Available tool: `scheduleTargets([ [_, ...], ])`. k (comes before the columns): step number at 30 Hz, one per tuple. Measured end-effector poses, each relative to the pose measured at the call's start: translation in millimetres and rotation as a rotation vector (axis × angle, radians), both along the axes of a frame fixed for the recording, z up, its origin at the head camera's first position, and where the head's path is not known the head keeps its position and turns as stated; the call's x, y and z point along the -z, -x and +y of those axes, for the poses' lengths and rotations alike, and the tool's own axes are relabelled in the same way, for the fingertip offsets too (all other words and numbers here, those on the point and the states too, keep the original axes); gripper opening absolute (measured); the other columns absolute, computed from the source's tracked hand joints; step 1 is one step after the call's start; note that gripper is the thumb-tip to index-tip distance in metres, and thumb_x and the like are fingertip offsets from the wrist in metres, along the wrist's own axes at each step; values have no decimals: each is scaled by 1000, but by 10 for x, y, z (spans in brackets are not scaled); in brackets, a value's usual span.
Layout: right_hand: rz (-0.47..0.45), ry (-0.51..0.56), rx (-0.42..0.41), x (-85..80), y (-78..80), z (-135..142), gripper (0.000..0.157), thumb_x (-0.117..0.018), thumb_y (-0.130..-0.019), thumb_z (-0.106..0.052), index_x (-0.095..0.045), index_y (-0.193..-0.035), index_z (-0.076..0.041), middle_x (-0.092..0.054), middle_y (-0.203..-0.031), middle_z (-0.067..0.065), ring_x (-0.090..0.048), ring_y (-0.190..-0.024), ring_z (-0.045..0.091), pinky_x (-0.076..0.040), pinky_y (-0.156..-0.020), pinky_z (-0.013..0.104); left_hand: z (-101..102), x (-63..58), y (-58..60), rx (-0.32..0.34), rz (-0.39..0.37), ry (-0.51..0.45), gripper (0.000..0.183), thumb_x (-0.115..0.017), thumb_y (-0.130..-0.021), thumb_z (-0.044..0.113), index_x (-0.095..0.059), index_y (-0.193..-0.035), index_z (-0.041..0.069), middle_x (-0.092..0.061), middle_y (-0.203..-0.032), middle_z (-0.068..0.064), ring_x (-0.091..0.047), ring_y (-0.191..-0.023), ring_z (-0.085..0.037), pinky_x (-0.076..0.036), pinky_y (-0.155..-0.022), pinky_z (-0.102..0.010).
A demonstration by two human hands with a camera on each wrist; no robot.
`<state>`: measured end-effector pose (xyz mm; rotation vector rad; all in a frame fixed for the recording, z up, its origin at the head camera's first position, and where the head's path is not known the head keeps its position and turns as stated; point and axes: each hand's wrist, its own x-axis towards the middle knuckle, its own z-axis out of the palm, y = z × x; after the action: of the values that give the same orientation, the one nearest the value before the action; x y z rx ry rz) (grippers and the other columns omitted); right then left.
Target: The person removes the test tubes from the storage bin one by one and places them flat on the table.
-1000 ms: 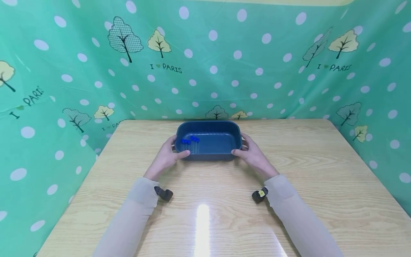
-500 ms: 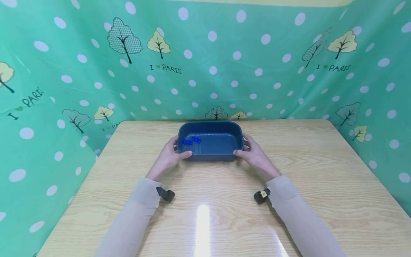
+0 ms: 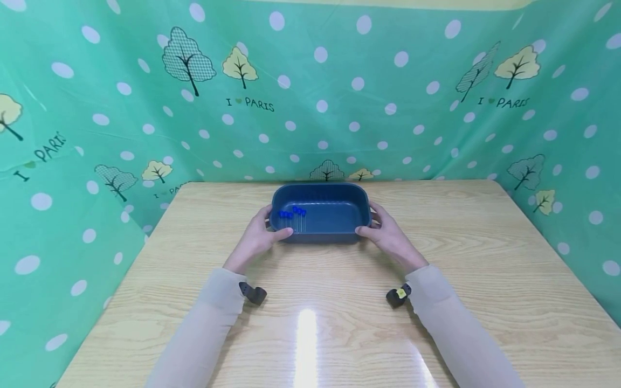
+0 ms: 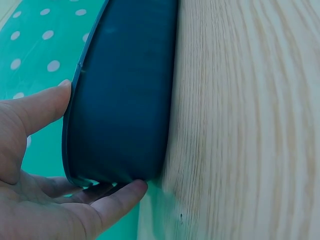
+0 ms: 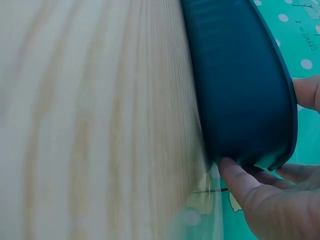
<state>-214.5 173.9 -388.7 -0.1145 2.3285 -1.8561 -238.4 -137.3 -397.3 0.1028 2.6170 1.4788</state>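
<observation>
A dark blue rectangular plastic bin (image 3: 330, 237) with rounded corners stands on the wooden table, near its far edge. My left hand (image 3: 259, 233) grips its left end and my right hand (image 3: 386, 234) its right end. In the left wrist view the thumb (image 4: 50, 104) presses the rim while the other fingers lie against the end wall. The right wrist view shows the same hold, with a fingertip (image 5: 229, 164) low on the wall near the table. Inside the bin, at the left, lie several thin clear tube-like pieces with blue caps (image 3: 292, 212).
The light wooden table (image 3: 461, 242) reaches back to a green dotted curtain (image 3: 339, 108), which also hangs along both sides. A bright light reflection (image 3: 305, 345) shows on the front of the table. Small black devices (image 3: 254, 293) are strapped to both wrists.
The bin has shifted a little to the right, with both hands keeping hold of its ends. The capped pieces inside moved along with it.
</observation>
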Motion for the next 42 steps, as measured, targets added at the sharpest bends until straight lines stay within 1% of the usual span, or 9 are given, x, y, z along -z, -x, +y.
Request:
scheduleTargets([
  [5,18,-23,13,174,93,68,85,-66,-85,-11,-15,-153,-13,-30,-149,24,-39,-132,38,-42,-101,46,22,0,-4,-3,5,0,88,-76,-82,27,-24,-150,7,-33,-150,-16,-39,-132,-36,-33,-108,-48],
  [9,30,-60,26,223,105,94,85,-67,-85,-16,-17,-153,-17,-32,-149,21,-41,-131,35,-43,-100,44,42,-1,-9,-1,14,-1,87,-76,-82,27,-26,-150,8,-35,-149,-15,-40,-132,-36,-33,-108,-48],
  [21,37,-91,29,219,87,130,85,-67,-85,-17,-17,-153,-17,-30,-151,20,-38,-133,36,-42,-101,47,71,14,-20,3,10,-10,88,-77,-82,29,-25,-150,9,-35,-149,-15,-39,-132,-35,-36,-106,-48],
  [29,30,-79,29,225,99,145,85,-67,-85,-17,-17,-153,-18,-30,-150,20,-39,-132,35,-43,-101,44,82,18,-22,-6,16,-18,87,-77,-81,27,-26,-150,8,-36,-148,-16,-40,-132,-36,-35,-106,-49],
  [34,25,-81,22,217,99,152,85,-67,-85,-17,-16,-153,-17,-29,-151,20,-39,-133,35,-42,-101,45,43,40,-8,-8,16,-17,91,-78,-79,30,-24,-150,10,-36,-147,-17,-40,-131,-36,-36,-106,-49],
  [42,19,-83,25,198,95,143,86,-67,-85,-16,-15,-154,-17,-28,-152,20,-38,-134,36,-42,-101,45,-22,80,34,2,35,-66,94,-80,-77,32,-24,-150,12,-37,-146,-17,-39,-132,-35,-35,-106,-50],
])
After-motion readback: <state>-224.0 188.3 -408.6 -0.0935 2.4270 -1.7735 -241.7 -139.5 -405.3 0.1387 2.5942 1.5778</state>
